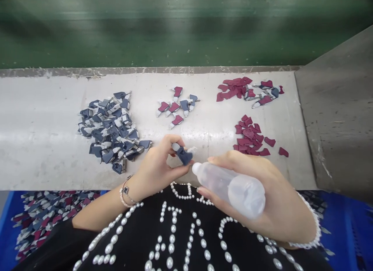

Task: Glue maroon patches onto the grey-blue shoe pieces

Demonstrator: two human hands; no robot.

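Head view, looking forward and down across a long work ledge:

1. The ledge point(46, 162) is painted pale grey-white steel, scuffed and chipped, with a worn metal lip along its far edge. Beyond it rises a green painted panel point(175, 30), and a dull grey metal plate point(338, 108) slopes in at the right end.
2. Four groups lie on the ledge: a large heap of navy-and-white pieces point(110, 131) on the left, a few maroon-and-white pieces point(175, 106) in the middle, a maroon-and-navy jumble point(247, 90) at the far right, and loose maroon scraps point(247, 135) nearer the edge.
3. Below the ledge sits a blue crate point(344, 232), with a mixed heap of pieces point(49, 220) at the left (partly cut off by the person's arm).
4. The person's black top with pearl beads point(175, 232) fills the lower foreground, below the hands.
5. The left hand point(155, 166) pinches a navy-and-white piece point(183, 154) between thumb and fingertips, above the ledge. A chain bracelet point(126, 191) circles that wrist.
6. The right hand point(247, 193) wraps around a translucent squeeze bottle point(230, 189), its nozzle just beside the pinched piece.
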